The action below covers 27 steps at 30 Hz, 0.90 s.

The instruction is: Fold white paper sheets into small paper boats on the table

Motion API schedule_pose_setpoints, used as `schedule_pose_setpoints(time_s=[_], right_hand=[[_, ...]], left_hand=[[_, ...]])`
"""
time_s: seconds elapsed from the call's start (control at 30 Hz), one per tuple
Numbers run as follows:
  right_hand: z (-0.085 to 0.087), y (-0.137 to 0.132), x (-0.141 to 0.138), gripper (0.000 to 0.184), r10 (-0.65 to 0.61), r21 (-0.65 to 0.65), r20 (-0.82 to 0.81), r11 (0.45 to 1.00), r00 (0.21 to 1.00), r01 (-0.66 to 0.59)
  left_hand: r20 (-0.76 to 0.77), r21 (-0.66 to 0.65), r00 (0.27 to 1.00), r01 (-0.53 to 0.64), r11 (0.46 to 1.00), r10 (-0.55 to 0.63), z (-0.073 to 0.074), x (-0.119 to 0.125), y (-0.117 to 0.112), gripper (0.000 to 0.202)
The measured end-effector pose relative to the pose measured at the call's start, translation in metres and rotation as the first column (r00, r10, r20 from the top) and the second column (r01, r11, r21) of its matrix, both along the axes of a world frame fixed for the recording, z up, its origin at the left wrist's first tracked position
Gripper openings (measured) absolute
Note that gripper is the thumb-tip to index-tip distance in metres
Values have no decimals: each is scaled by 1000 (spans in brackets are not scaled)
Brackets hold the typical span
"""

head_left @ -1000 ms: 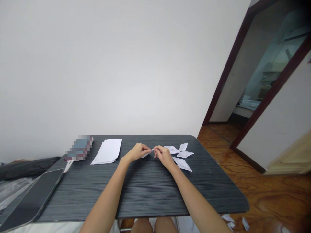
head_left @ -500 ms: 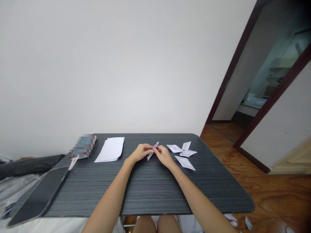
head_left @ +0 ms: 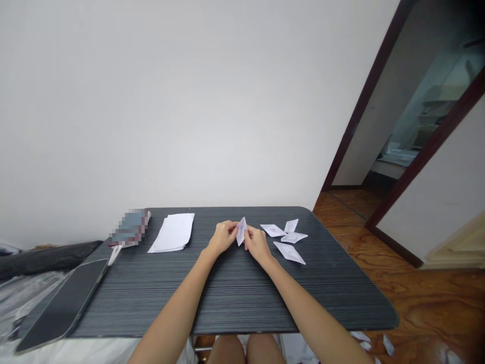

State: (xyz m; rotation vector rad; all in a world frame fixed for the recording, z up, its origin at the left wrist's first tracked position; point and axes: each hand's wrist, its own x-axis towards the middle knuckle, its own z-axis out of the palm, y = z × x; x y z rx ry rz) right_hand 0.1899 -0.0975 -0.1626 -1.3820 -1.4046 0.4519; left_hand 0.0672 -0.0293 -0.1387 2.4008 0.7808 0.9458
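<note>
Head view. Dark striped counter (head_left: 235, 298); tablet (head_left: 64, 306) at its left edge; sheet stack (head_left: 173, 232); four folded paper boats (head_left: 288, 252) lying right of the hands. Left hand (head_left: 223, 236) and right hand (head_left: 256, 242) both pinch one folded paper piece (head_left: 241, 231), now tilted upright, raised from its flatter position a second ago.

- One dark table (head_left: 235, 303).
- Two hands: left hand (head_left: 223, 236) and right hand (head_left: 256, 243), at the table's 12 o'clock.
- One folded paper piece (head_left: 241, 231) pinched between them.
- Four finished paper boats (head_left: 288, 252), at 3 o'clock of the hands.
- One stack of white sheets (head_left: 173, 232), at 9 o'clock.
- One tablet (head_left: 64, 303), at 8 o'clock.
- Several paper scraps (head_left: 366, 341) on the floor, at 5 o'clock; count unclear.
</note>
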Motion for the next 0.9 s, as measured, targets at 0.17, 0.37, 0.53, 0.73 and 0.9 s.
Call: schedule_pose_setpoints(time_s=[0.17, 0.37, 0.53, 0.73, 0.9], right_hand=[[1, 7, 6, 38, 42, -7, -232, 999, 972, -45], [6, 12, 17, 29, 185, 89, -503, 983, 844, -163], [10, 8, 19, 23, 214, 111, -452, 977, 866, -184], [8, 8, 16, 35, 213, 64, -417, 977, 884, -206], [7, 10, 17, 47, 192, 36, -461, 979, 866, -198]], left_hand=[[195, -421, 976, 168, 891, -92, -5, -1, 4, 36], [528, -612, 849, 388, 689, -10, -2, -3, 6, 33], [555, -630, 832, 435, 643, -19, 0, -4, 1, 30], [491, -554, 871, 327, 766, -17, -4, 4, -3, 32], [446, -545, 895, 284, 789, -14, -8, 6, -2, 56]])
